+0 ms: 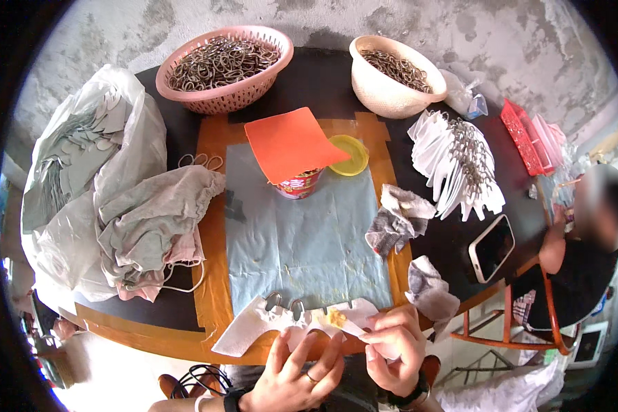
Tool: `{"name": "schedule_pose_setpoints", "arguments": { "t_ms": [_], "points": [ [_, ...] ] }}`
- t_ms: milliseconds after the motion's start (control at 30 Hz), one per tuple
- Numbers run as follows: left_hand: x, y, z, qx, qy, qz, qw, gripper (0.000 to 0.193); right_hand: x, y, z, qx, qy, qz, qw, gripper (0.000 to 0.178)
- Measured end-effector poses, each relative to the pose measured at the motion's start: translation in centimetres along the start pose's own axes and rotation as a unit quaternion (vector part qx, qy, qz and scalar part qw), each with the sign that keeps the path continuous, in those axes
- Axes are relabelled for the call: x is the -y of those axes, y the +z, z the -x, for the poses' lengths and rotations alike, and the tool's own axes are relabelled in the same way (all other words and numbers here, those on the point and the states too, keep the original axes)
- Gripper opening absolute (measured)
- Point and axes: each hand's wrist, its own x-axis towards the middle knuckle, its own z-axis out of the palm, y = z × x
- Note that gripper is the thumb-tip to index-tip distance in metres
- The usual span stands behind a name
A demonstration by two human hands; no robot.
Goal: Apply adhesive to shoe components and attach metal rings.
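A white cut piece of cloth-like material (302, 329), with scalloped lower edges, lies along the table's front edge. Two metal rings (296, 308) sit at its upper edge, and a yellow dab like glue (336, 317) is on its right half. The fingers of my left hand (299, 374) are spread and rest on the piece's lower edge; the thumb is hidden. Its right end is pinched between the thumb and fingers of my right hand (397, 350). Beyond the piece is a pale blue sheet (302, 240) taped down on the table.
An orange card (292, 143) covers a printed tub (299, 185) beside a yellow lid (351, 155). Baskets of metal rings, one pink (185, 99) and one cream (384, 97), stand behind. Left is a plastic bag (144, 117); right are white pieces (446, 165), rags (429, 292), a phone (492, 248) and a seated person.
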Motion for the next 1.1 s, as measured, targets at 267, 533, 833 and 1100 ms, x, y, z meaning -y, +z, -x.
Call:
{"name": "schedule_pose_setpoints", "arguments": {
  "t_ms": [267,533,833,1100],
  "points": [
    [0.8,-1.8,-0.3,-0.019,-0.018,0.141,0.990,0.035,-0.5,0.6,0.2,-0.014,0.042,-0.039,0.998,0.017],
    [1.8,-11.9,-3.1,-0.151,0.200,0.152,0.956,0.042,0.5,0.8,0.2,-0.050,0.051,-0.052,0.996,0.014],
    [-0.1,-11.4,-1.1,-0.102,0.164,0.193,0.962,0.026,-0.1,1.0,0.5,-0.048,0.032,-0.075,0.995,0.011],
    [0.9,-0.3,0.1,-0.019,0.019,0.023,0.999,0.042,-0.2,0.0,0.4,-0.040,0.085,-0.119,0.988,0.012]
  ]
}}
